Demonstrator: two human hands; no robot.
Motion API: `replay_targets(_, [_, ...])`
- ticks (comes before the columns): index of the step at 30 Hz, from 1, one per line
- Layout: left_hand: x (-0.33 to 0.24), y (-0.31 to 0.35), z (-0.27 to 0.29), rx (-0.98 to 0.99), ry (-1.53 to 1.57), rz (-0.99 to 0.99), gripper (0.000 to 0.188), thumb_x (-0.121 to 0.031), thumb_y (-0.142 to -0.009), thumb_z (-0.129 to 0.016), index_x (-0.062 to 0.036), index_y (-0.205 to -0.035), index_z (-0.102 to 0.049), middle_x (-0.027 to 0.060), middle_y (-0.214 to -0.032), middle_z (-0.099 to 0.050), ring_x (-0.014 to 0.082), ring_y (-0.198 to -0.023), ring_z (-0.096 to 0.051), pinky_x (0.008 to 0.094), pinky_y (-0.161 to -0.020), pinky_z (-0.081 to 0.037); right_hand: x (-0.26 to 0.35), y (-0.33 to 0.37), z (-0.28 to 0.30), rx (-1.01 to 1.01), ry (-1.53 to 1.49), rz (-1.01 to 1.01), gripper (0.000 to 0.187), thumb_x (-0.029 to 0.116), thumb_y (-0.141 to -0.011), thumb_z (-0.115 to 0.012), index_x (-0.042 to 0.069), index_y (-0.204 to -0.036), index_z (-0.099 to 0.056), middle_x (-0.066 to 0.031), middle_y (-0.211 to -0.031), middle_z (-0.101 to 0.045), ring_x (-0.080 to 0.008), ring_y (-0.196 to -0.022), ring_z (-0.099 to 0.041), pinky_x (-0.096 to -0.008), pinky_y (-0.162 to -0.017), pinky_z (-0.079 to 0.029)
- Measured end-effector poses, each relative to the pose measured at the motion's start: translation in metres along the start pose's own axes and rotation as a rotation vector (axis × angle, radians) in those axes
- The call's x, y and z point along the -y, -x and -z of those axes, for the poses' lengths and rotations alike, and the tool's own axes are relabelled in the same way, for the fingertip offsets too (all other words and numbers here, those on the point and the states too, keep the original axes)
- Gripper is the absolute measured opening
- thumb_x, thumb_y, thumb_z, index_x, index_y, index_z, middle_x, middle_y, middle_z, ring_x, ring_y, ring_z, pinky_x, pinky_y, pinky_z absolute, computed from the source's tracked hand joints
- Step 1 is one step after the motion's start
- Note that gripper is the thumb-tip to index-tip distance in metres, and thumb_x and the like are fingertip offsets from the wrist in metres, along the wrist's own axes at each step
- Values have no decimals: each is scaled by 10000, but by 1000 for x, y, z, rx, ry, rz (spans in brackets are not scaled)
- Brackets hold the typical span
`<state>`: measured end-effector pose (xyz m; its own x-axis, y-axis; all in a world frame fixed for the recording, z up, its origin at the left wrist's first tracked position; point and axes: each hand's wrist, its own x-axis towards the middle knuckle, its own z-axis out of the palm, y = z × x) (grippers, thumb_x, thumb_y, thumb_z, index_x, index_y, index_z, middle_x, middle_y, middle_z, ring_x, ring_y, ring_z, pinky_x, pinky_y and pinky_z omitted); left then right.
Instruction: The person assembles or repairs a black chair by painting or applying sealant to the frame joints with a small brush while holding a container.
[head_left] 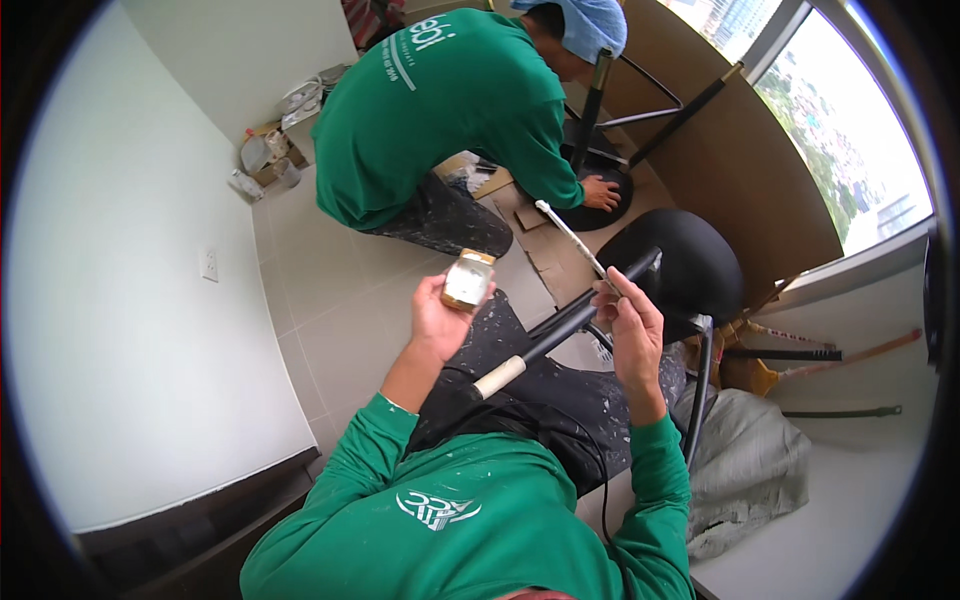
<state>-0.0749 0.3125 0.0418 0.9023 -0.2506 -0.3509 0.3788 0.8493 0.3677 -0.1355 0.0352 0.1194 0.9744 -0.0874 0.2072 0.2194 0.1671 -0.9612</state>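
My left hand [448, 310] is closed around a small yellow-edged container [468, 280] with white, paint-like stuff inside. Between the fingers of my right hand [633, 330] is a thin white-smeared stick [572, 240], pointing up and to the left; whether it ends in bristles I cannot tell. A black chair [680, 265] lies tipped across my lap, its round seat beyond my right hand. One black leg reaches toward me between my hands and carries a cream-coloured band [500, 378] near its end.
Ahead, a co-worker in a green shirt [440, 110] bends over an upturned black chair [600, 185], one hand on its seat. Brown board [760, 150] leans below the window. Tubs [256, 152] stand by the left wall. Grey cloth [745, 460] and several poles [850, 362] lie right.
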Motion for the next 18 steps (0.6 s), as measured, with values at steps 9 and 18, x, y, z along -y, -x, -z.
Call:
replay_targets(9, [-28,-43,171,-452,172,-114,442,-210,-936,-471,75,-1268,-532,211,-1273,-632,390,-1194,-623,557,-1084,-513,-10,48,50,-125,-276,-216,490,158,-1021,-595,-5,-1475,-510,-132,-1315,-664,-174,-1069,-647,-317,-860,-490])
replay_targets(18, [-26,-56,240,-523,95,-59,411,-241,-989,-455,11,-1302,-539,160,-1344,-612,348,-1262,-584,580,-1101,-479,-8,59,42,-206,-344,-246,473,108,-994,-625,-4,-1446,-540,-83,-1124,-653,-174,-1025,-598,-315,-882,-465])
